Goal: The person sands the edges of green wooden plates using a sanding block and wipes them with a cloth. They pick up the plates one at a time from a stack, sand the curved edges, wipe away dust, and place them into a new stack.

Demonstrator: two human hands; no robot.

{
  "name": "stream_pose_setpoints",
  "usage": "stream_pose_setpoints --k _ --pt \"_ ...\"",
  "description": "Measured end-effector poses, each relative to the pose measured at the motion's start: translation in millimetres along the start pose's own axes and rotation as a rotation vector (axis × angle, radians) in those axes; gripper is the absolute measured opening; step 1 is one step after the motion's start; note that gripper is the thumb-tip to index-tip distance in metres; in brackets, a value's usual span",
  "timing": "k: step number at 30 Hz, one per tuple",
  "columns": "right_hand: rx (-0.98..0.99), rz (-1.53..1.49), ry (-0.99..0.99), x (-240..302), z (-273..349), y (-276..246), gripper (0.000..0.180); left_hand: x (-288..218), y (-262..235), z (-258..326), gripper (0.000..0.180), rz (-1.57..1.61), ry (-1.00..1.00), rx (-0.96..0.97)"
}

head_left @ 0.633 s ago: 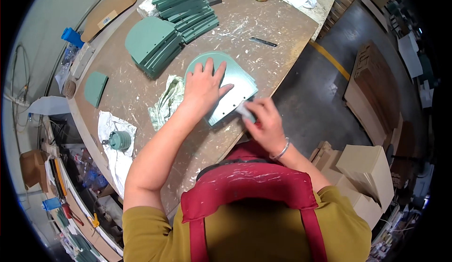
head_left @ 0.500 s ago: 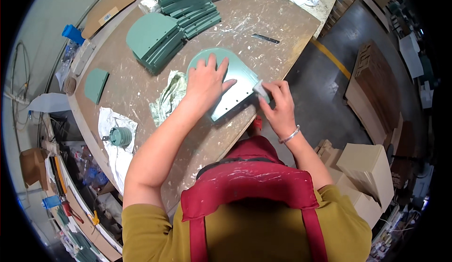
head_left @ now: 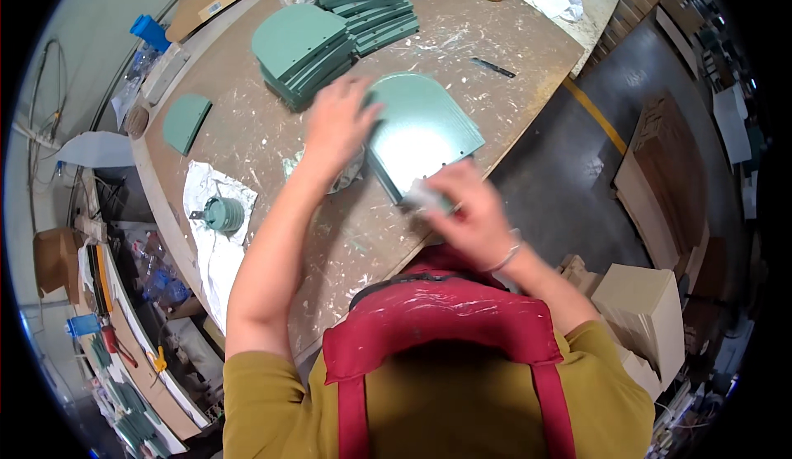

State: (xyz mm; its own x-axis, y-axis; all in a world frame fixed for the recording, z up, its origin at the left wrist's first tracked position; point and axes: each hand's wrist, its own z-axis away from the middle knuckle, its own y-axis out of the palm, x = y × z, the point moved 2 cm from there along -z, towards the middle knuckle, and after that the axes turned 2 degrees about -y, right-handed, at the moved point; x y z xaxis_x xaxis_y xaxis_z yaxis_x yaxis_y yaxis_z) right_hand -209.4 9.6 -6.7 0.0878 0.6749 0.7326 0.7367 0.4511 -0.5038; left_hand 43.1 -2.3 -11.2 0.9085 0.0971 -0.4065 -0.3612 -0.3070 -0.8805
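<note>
A green arch-shaped panel (head_left: 425, 129) lies flat near the table's front edge. My left hand (head_left: 337, 125) rests at its left edge, fingers spread, blurred by motion. At the panel's near corner my right hand (head_left: 464, 211) is closed on a small pale pad (head_left: 422, 195) pressed against the panel's edge. A bracelet sits on my right wrist.
Two stacks of green panels (head_left: 301, 47) (head_left: 363, 1) stand further back on the paint-spattered table (head_left: 247, 137). A single green piece (head_left: 186, 121) lies at left. A green paint roller (head_left: 219, 213) rests on white paper. Crumpled rag (head_left: 346, 170) by my left hand. Cardboard boxes (head_left: 648, 310) on the floor at right.
My right hand slid along the panel's near edge with the pad, back toward me. My left hand shifted left to the panel's edge.
</note>
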Motion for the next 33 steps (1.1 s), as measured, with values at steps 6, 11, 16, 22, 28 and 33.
stream_pose_setpoints --k 6,11,16,22,28,33 --pt "-0.058 -0.571 0.476 -38.1 -76.2 -56.4 0.031 78.3 41.2 122.1 0.052 -0.324 -0.079 0.084" --pt "-0.150 -0.982 0.640 -75.3 -122.7 -8.1 0.024 27.3 -4.4 85.0 0.036 0.188 -0.271 -0.161" --pt "-0.252 -1.208 0.670 -106.6 -107.5 28.5 0.021 -49.4 23.3 89.3 0.084 -0.012 -0.064 0.048" --pt "-0.275 -1.169 0.630 -103.2 -104.1 24.0 0.019 -58.2 44.3 101.9 0.075 -0.013 -0.040 -0.086" --pt "-0.265 -1.094 0.669 -98.4 -106.5 21.8 0.020 -62.2 55.8 116.0 0.045 0.136 0.096 -0.217" --pt "-0.249 -1.133 0.655 -102.4 -108.6 24.0 0.020 -62.5 54.7 129.6 0.036 0.210 0.312 -0.260"
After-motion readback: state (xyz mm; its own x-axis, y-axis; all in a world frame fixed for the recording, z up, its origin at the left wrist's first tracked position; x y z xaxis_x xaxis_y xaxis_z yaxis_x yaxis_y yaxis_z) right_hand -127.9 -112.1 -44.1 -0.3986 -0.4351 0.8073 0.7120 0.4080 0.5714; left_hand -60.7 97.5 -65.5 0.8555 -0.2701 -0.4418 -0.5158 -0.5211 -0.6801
